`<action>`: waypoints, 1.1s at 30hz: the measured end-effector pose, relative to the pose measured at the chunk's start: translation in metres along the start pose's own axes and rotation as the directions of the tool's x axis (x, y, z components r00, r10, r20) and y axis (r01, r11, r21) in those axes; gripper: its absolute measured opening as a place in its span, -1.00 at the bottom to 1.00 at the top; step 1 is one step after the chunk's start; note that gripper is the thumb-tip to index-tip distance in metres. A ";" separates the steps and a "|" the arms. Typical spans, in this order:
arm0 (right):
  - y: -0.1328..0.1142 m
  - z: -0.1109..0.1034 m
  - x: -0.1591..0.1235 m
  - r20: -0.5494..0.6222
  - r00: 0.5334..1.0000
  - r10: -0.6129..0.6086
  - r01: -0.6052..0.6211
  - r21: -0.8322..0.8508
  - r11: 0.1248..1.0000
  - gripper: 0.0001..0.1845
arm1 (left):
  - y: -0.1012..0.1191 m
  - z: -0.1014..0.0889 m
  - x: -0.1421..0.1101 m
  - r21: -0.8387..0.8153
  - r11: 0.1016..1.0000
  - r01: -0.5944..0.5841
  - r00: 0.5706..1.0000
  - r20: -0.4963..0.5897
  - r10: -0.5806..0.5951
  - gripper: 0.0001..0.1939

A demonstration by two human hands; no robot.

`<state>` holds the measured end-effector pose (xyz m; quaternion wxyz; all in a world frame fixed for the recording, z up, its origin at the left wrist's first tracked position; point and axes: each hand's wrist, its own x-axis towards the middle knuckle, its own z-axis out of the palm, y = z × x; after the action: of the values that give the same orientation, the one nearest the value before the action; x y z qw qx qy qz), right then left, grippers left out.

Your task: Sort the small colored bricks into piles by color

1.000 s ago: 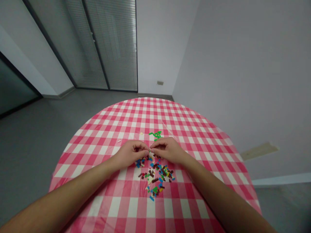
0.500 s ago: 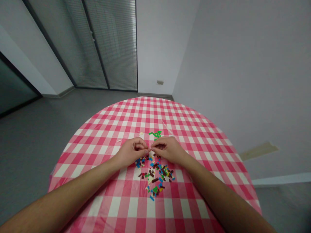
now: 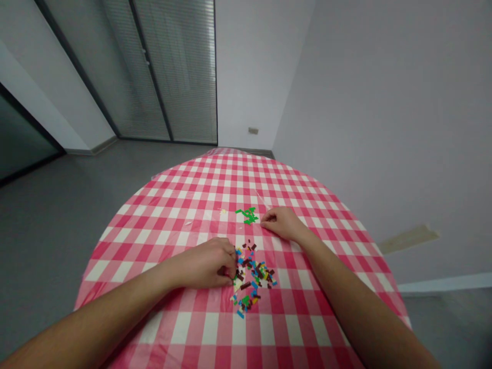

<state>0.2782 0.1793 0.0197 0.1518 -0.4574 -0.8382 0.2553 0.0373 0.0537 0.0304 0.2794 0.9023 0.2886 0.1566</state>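
A mixed pile of small toy bricks in brown, blue, green, yellow and white lies in front of me. At its left edge is my left hand, fingers curled down among the pieces and closed. Whatever its fingertips hold is hidden. Beyond the pile lies a loose group of green bricks. Just right of that group, my right hand hovers low or rests on the cloth, thumb and forefinger pinched together. I cannot make out a piece between them.
A red and white checked tablecloth covers the round table. Small yellowish pieces lie left of the green group, with a pale piece farther left. Glass doors with blinds stand behind, and a wall runs along the right.
My hands were together above the pile's far end and have parted. The left came back toward me onto the pile's left side; the right moved right and slightly away, uncovering the green bricks.
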 end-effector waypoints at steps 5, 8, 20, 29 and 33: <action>0.004 -0.001 0.002 -0.088 0.994 0.068 -0.068 -0.003 0.998 -0.84 | 0.001 0.000 -0.001 0.053 0.999 -0.007 1.000 -0.016 0.007 -0.83; 0.005 0.002 0.002 -0.122 0.987 0.103 -0.106 -0.019 0.994 -0.85 | 0.004 0.000 0.000 0.092 0.996 -0.008 1.000 -0.012 0.009 -0.82; 0.009 0.007 0.000 -0.034 0.999 0.041 -0.040 0.029 0.999 -0.91 | 0.011 0.004 0.001 0.219 0.975 -0.032 0.999 -0.015 0.036 -0.82; 0.007 0.009 0.000 -0.042 0.999 -0.007 0.009 0.048 0.999 -0.79 | 0.000 -0.001 0.003 -0.133 0.988 0.077 0.984 -0.150 -0.097 -0.86; -0.014 0.008 -0.007 -0.004 0.999 -0.046 0.046 0.239 0.970 -0.88 | -0.016 0.000 0.004 -0.437 0.870 0.228 0.861 -0.326 -0.390 -0.84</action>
<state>0.2682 0.1643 0.0207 0.2112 -0.4160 -0.8118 0.3512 0.0335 0.0673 0.0215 0.4062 0.7182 0.4474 0.3450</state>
